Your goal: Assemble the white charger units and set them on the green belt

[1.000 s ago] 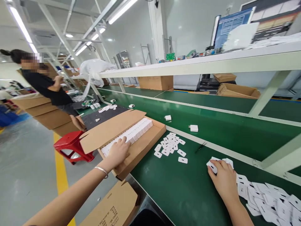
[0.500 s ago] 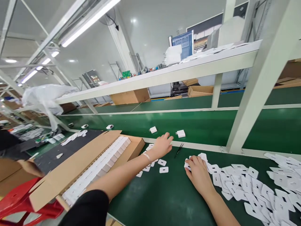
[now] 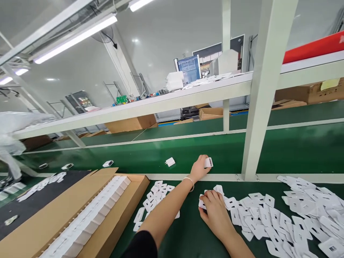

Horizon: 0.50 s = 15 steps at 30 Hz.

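Observation:
My left hand reaches over the pale rail to the green belt, its fingers closed round a white plug charger. A second white plug charger, prongs showing, lies on the belt to its left. My right hand is on the green table, fingers curled over a white slotted plate at the left end of a pile of such plates. How many plates are under those fingers is hidden. A smaller group of white plates lies left of my left forearm, which covers part of it.
An open cardboard box with rows of white blocks stands at the left, beside a black mat. More white devices sit along the belt. A pale post rises at the rail under a shelf.
My left hand has moved right and taken hold of the right-hand charger on the belt. My right hand stays at the pile's left end. The view has turned to the right.

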Available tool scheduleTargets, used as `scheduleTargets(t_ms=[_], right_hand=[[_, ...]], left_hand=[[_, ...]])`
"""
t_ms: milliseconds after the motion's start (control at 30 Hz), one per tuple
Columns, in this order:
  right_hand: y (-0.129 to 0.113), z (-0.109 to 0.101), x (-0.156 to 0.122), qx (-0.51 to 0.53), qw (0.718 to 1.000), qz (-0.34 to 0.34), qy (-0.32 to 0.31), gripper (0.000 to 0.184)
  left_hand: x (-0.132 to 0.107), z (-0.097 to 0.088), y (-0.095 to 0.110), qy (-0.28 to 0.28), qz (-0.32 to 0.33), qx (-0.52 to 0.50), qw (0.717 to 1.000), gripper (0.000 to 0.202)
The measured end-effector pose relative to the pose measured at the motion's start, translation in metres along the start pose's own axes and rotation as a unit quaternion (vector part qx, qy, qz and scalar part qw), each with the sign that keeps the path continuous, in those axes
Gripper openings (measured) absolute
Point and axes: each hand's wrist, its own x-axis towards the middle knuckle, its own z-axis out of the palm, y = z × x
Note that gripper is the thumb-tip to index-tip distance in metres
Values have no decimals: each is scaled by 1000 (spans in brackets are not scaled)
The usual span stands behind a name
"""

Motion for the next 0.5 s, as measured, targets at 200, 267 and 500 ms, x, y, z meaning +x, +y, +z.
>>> scheduleTargets(t_ms=[200, 267, 500], right_hand=[[-3, -4, 2, -26, 999, 35, -5, 26], [-1, -5, 3, -36, 999, 35, -12, 23], [10, -8, 5, -52, 998, -9, -21, 17]], left_hand=[[-111, -11, 7, 93, 44, -185, 977, 49], [-153, -14, 3, 141, 22, -292, 946, 46], [-212, -13, -15, 158, -13, -288, 944, 52]])
